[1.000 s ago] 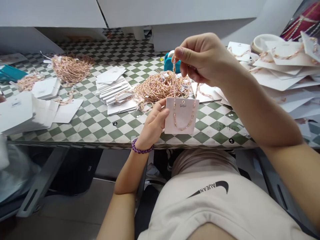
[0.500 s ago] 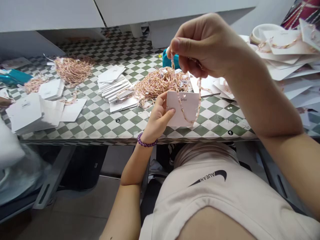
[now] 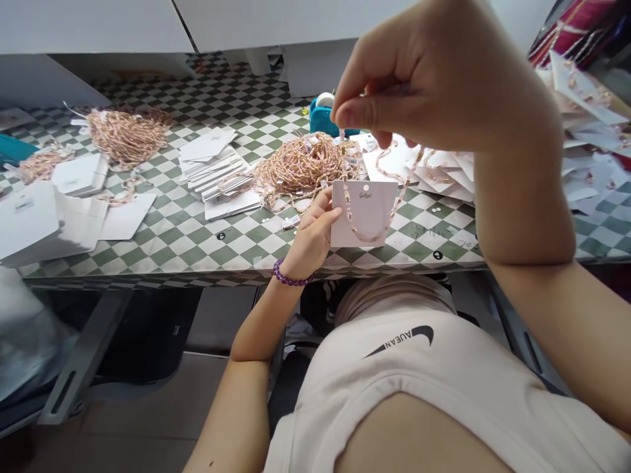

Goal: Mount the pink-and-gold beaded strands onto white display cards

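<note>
My left hand (image 3: 313,230) pinches a pale pink jewellery card (image 3: 363,213) by its left edge, and a small word is printed near the card's top. My right hand (image 3: 419,79) is raised above the card, with finger and thumb closed on the top of a pink beaded necklace (image 3: 396,205). The necklace hangs down in a loop in front of the card, its lowest beads near the card's bottom edge. Part of the strand is hidden behind my right fingers.
A green-and-white checkered tabletop (image 3: 172,246) holds a tangled necklace pile (image 3: 303,166), another pile (image 3: 127,136), stacked white cards (image 3: 207,164), and a blue tape dispenser (image 3: 323,119). Further cards lie heaped at right (image 3: 444,174).
My right hand has risen and appears larger, lifting the necklace higher in front of the card. My left hand still holds the card, and the view has shifted slightly.
</note>
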A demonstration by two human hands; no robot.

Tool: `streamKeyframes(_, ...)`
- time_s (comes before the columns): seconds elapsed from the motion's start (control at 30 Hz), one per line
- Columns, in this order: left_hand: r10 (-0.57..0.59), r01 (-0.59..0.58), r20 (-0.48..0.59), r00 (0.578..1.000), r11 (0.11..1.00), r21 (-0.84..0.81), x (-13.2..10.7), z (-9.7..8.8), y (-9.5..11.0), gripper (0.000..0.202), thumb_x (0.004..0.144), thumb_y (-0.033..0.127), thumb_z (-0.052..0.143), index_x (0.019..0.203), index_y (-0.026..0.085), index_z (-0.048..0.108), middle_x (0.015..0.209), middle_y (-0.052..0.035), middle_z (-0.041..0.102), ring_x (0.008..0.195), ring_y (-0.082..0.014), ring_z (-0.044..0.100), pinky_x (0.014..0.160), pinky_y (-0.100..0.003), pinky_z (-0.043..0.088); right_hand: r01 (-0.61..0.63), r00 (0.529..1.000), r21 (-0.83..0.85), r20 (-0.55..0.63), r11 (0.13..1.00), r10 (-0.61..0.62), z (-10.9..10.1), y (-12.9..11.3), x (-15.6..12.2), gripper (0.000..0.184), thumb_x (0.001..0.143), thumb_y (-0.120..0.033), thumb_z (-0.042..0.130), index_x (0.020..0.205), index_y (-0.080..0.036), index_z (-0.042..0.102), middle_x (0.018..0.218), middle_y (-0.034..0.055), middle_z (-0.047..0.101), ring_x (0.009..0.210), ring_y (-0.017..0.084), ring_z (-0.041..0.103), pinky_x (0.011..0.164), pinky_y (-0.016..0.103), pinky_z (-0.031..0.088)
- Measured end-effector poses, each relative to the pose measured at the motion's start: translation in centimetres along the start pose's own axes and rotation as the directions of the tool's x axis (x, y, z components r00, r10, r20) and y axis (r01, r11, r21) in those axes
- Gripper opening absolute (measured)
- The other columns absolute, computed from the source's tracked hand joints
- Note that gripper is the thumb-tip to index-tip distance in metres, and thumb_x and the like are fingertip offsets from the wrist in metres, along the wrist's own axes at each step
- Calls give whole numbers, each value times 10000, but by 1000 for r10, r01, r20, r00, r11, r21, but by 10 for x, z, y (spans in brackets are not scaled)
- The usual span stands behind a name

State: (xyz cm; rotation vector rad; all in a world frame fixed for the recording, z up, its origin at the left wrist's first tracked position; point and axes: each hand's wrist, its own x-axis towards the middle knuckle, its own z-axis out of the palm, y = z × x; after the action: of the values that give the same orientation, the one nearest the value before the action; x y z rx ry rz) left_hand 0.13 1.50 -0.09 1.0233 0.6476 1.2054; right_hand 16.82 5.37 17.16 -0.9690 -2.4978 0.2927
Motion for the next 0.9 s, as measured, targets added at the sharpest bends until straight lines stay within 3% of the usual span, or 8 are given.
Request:
streamKeyframes(0.2, -14, 13, 53, 998, 1000, 13, 1, 0, 2, 319, 882, 391, 599, 1144, 210, 614, 1202, -49, 679, 1203, -275, 621, 980, -378, 545, -17, 1000, -171, 7, 985, 18, 7, 3, 6, 372, 981, -448, 521, 1047, -159, 745, 640, -97, 541, 602, -73, 446, 549, -18, 237)
streamKeyframes(0.33, 16, -25, 116, 993, 997, 78, 1, -2, 0, 395, 820, 388, 721, 1155, 211, 609, 1181, -44, 682, 1175, -259, 630, 984, -353, 541, -75, 997, -220, -7, 973, 75, 12, 12, 12, 377, 998, -453, 508, 1094, -171, 738, 727, -74, 554, 674, -7, 489, 760, 136, 409)
streamKeyframes(0.43, 83, -107, 159, 984, 983, 152, 1, -5, -5, 433, 831, 365, 762, 1205, 219, 599, 1215, -48, 664, 1185, -236, 618, 1013, -334, 527, -53, 999, -164, -18, 985, 51, 16, 22, 16, 357, 978, -418, 549, 1079, -140, 750, 746, -46, 537, 685, 34, 493, 898, 257, 466)
streamKeyframes(0.67, 102, -141, 217, 971, 975, 171, 0, -6, -9, 402, 886, 408, 724, 1227, 233, 603, 1247, -58, 648, 1216, -242, 601, 1044, -348, 521, -34, 999, -46, -43, 998, 32, 30, 52, 26, 323, 926, -374, 630, 963, -82, 765, 655, -49, 552, 572, 0, 437, 824, 189, 469)
streamKeyframes(0.8, 63, -101, 208, 976, 978, 181, -1, -5, -8, 441, 866, 417, 746, 1236, 225, 602, 1269, -68, 646, 1220, -252, 600, 1052, -361, 520, -20, 1000, 38, -19, 999, 20, 40, 77, 34, 246, 885, -290, 700, 949, -63, 770, 607, -65, 538, 535, -33, 428, 600, 85, 358)
streamKeyframes(0.9, 56, -92, 198, 979, 979, 179, -1, -5, -8, 453, 856, 395, 760, 1242, 219, 601, 1268, -68, 648, 1209, -241, 605, 1044, -346, 522, -44, 999, 166, 21, 985, 41, 47, 90, 36, 223, 871, -263, 724, 940, -56, 767, 550, -81, 522, 460, -40, 420, 449, 78, 299)
